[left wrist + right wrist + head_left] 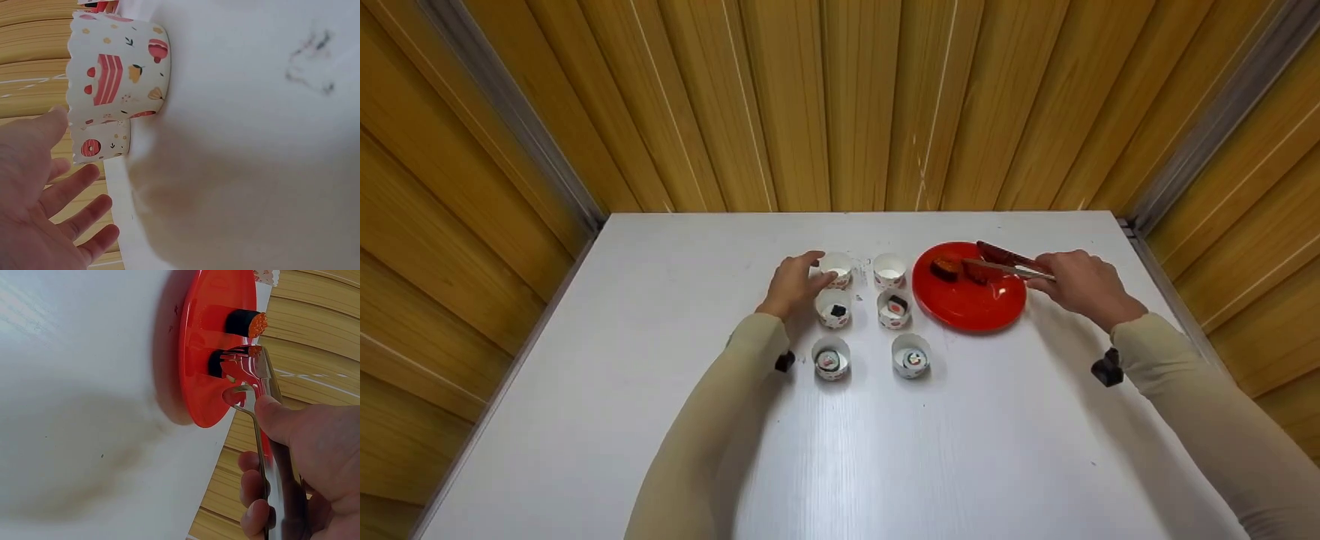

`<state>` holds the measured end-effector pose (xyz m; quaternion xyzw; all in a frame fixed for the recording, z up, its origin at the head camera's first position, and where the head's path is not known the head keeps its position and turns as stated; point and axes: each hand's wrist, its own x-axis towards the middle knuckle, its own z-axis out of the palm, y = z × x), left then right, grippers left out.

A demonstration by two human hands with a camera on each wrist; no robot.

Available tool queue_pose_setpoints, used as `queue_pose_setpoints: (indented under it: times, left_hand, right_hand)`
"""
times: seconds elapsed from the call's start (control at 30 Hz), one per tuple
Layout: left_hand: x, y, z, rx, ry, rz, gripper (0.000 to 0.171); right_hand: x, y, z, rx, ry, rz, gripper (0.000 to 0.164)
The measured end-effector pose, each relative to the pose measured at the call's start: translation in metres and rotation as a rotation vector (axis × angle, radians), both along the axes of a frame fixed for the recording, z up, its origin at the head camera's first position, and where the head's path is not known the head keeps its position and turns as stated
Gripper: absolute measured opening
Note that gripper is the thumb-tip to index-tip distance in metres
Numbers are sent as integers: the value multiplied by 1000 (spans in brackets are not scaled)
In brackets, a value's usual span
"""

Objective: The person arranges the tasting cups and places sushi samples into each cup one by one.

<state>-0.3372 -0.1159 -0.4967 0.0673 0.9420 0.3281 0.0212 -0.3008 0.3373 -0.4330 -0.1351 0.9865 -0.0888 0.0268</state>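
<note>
My right hand [1084,289] grips metal serving tongs [264,439], with the thumb on one arm and the fingers curled round the other. The ends of the tongs reach over a red plate [971,311], at the nearer of two black-wrapped sushi rolls with orange tops. The other roll [243,323] lies beside it on the plate. My left hand [791,285] is at the back-left paper cup [838,266], thumb and forefinger at its side, the other fingers loosely spread. In the left wrist view the thumb tip overlaps the scalloped rim of a printed cup [121,64].
Paper cups stand in two columns left of the plate. The back-right cup [889,270] shows a white inside. Sushi pieces sit in the middle-left cup [834,319], middle-right cup [894,321], front-left cup [831,371] and front-right cup [911,369]. Wooden panels [855,105] border the white table [840,465].
</note>
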Motion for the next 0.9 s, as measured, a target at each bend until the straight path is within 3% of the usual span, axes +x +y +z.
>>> queue_pose_setpoints:
  times: [0.43, 0.9]
  left_hand:
    - [2, -2, -2, -5, 31, 22, 52]
    - [4, -3, 0, 36, 6, 23, 52]
  right_hand:
    - [1, 2, 0, -1, 11, -2, 38]
    - [4, 2, 2, 14, 29, -13, 38]
